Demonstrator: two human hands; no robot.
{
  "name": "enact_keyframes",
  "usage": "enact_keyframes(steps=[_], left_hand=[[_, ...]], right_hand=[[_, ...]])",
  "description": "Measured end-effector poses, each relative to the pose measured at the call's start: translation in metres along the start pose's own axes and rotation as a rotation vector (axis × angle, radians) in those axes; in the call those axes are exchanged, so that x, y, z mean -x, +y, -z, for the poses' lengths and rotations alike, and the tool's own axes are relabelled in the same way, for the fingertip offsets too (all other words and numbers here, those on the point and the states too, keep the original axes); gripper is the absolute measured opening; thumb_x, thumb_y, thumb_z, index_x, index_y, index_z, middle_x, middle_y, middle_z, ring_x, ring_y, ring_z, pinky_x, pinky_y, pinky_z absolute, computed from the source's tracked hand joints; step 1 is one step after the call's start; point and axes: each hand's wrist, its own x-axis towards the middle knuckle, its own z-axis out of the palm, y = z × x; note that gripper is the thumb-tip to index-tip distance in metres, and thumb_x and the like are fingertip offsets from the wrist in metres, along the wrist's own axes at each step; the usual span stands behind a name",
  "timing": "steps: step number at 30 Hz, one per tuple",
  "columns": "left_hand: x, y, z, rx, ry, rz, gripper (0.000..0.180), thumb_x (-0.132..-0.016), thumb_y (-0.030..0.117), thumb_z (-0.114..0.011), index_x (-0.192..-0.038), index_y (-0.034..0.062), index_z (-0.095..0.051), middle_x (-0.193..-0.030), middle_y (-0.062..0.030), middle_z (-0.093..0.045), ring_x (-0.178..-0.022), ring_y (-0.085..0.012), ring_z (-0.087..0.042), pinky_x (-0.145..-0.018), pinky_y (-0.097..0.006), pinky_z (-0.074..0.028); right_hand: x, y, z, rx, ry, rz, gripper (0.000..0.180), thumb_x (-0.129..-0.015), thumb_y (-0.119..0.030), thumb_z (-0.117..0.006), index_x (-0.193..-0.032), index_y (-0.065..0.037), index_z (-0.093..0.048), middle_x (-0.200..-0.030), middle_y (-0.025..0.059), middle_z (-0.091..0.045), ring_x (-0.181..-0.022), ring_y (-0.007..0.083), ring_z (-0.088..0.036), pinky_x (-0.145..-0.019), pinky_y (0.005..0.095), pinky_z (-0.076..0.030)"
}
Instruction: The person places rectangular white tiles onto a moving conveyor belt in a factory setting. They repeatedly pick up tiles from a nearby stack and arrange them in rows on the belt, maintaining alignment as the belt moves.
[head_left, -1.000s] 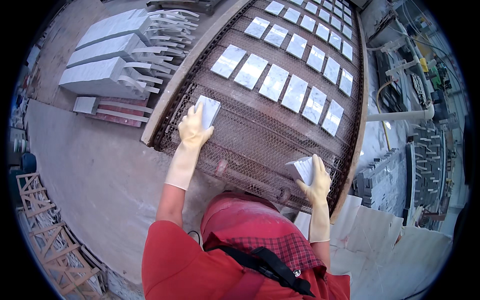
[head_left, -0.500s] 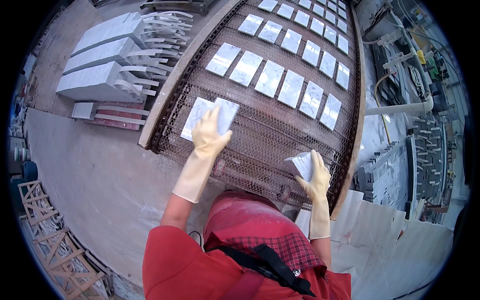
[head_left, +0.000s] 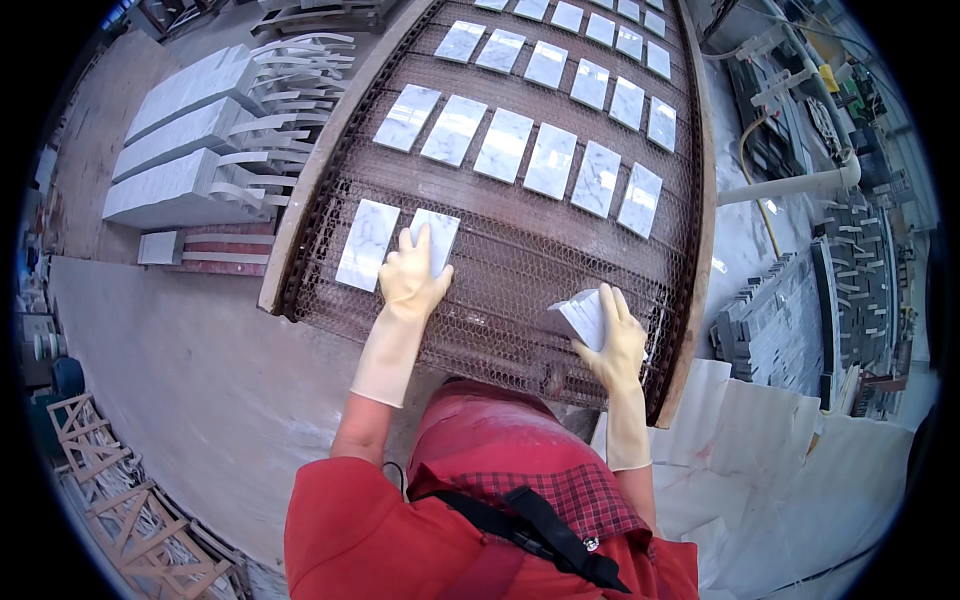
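Note:
A wire-mesh conveyor belt [head_left: 520, 270] carries rows of white marble tiles. My left hand [head_left: 412, 275], in a pale rubber glove, lies flat on a marble tile [head_left: 438, 232] resting on the belt's near left part. Another tile [head_left: 367, 244] lies just left of it, close alongside. My right hand [head_left: 615, 345], also gloved, grips a small stack of marble tiles [head_left: 583, 315] held above the belt's near right corner. A full row of tiles [head_left: 523, 150] lies further up the belt.
Stacks of white marble slabs [head_left: 180, 160] stand on the floor to the left of the belt. A wooden pallet [head_left: 110, 500] is at the lower left. Dark tile stacks [head_left: 800, 310] and a white pipe [head_left: 790, 185] are on the right. The belt has rusty side rails [head_left: 690, 300].
My left hand brought a tile down from a raised grip and laid it flat on the belt beside the first one. My right hand stayed put with its stack.

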Motion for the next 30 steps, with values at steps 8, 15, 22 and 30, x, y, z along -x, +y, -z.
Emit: enact_keyframes(steps=[8, 15, 22, 30], left_hand=[[0.017, 0.049, 0.001, 0.101, 0.028, -0.096, 0.084, -0.086, 0.041, -0.088, -0.157, 0.0121, -0.052, -0.137, -0.0199, -0.064, -0.109, -0.0444, -0.073, -0.091, -0.055, -0.062], [0.022, 0.088, -0.036, -0.114, -0.029, -0.038, 0.081, -0.088, 0.045, -0.087, -0.153, 0.012, -0.053, -0.128, -0.018, -0.06, -0.093, -0.0403, -0.075, -0.075, -0.051, -0.063], [0.03, 0.085, -0.05, -0.223, 0.12, -0.113, 0.071, -0.09, 0.044, -0.086, -0.145, 0.0106, -0.057, -0.128, -0.0174, -0.06, -0.082, -0.0378, -0.075, -0.065, -0.048, -0.063], [0.028, 0.017, -0.032, -0.008, 0.338, -0.186, 0.066, -0.092, 0.029, -0.084, -0.148, 0.0066, -0.06, -0.141, -0.0223, -0.064, -0.106, -0.0396, -0.072, -0.09, -0.05, -0.063]], right_hand=[[0.0, 0.004, 0.0, -0.002, -0.035, -0.009, 0.115, -0.064, -0.027, -0.102, -0.164, -0.011, -0.045, -0.163, 0.022, -0.053, -0.131, 0.0428, -0.066, -0.113, 0.0482, -0.055], [-0.001, 0.01, -0.005, 0.018, -0.043, -0.002, 0.117, -0.065, -0.029, -0.102, -0.165, -0.011, -0.043, -0.163, 0.0238, -0.053, -0.131, 0.0429, -0.066, -0.114, 0.0483, -0.054], [-0.002, 0.012, -0.008, 0.02, -0.036, 0.01, 0.117, -0.065, -0.03, -0.103, -0.164, -0.011, -0.044, -0.163, 0.0237, -0.053, -0.13, 0.0425, -0.066, -0.113, 0.0486, -0.055], [0.001, 0.012, -0.008, 0.019, -0.013, 0.014, 0.114, -0.065, -0.028, -0.102, -0.163, -0.011, -0.046, -0.162, 0.0239, -0.054, -0.129, 0.0424, -0.067, -0.112, 0.0493, -0.055]])
